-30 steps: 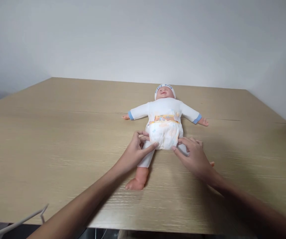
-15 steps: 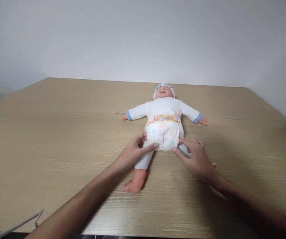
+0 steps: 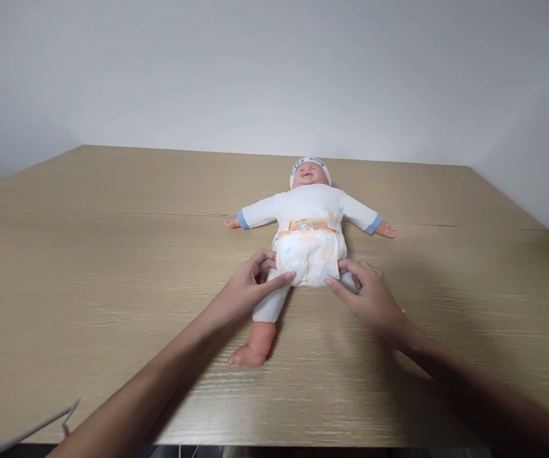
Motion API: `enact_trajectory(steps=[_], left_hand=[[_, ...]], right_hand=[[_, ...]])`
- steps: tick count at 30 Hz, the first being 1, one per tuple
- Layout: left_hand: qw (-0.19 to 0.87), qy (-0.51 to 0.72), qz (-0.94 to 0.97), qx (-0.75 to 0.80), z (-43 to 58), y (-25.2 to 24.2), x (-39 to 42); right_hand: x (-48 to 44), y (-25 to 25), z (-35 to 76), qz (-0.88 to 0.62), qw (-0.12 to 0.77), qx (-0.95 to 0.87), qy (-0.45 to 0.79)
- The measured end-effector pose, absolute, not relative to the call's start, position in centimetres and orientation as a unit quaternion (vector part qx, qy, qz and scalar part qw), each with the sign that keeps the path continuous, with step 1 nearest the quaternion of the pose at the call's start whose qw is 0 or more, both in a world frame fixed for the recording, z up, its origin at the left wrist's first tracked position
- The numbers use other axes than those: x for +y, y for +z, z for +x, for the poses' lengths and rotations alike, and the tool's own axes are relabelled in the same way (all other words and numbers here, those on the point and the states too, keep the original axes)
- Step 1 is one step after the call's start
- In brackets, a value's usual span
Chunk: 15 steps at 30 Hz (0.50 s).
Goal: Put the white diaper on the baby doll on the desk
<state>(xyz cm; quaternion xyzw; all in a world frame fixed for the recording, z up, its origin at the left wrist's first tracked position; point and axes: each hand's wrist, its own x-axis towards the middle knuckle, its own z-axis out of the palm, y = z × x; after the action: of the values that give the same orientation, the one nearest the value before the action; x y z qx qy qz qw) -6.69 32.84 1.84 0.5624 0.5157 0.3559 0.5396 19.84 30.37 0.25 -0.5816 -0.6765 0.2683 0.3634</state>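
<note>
A baby doll (image 3: 308,198) lies on its back, arms spread, in a white outfit with blue cuffs and a white cap. Round its hips is a white diaper (image 3: 303,251) with an orange printed strip across the waist. At the diaper's left leg edge, my left hand (image 3: 255,277) curls with thumb and fingers on the edge. My right hand (image 3: 367,292) grips the opposite leg edge, its thumb at the lower corner. The doll's leg (image 3: 269,305) on the left shows down to the bare foot; most of the other leg is hidden by my right hand and forearm.
The doll rests on a wide wood-grain table (image 3: 112,273) with a thin seam across it. A pale wall (image 3: 274,76) rises behind. At the front left edge, a thin white rod or wire (image 3: 35,427) sticks up.
The whole view has shifted slightly, so the doll and table sit a little further left. My fingers on the right have drawn in closer to the diaper edge; the left hand keeps its place.
</note>
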Motion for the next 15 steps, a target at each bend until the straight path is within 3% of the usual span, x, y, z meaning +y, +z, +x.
enact_trajectory(steps=[5, 15], left_hand=[[0.530, 0.331, 0.603, 0.496, -7.2, 2.5, 33.1], [0.638, 0.298, 0.545, 0.454, -7.9, 2.8, 33.4]], right_hand=[[30.3, 0.6, 19.7, -0.583, 0.323, -0.704, 0.247], [30.3, 0.6, 19.9, -0.589, 0.321, -0.692, 0.266]])
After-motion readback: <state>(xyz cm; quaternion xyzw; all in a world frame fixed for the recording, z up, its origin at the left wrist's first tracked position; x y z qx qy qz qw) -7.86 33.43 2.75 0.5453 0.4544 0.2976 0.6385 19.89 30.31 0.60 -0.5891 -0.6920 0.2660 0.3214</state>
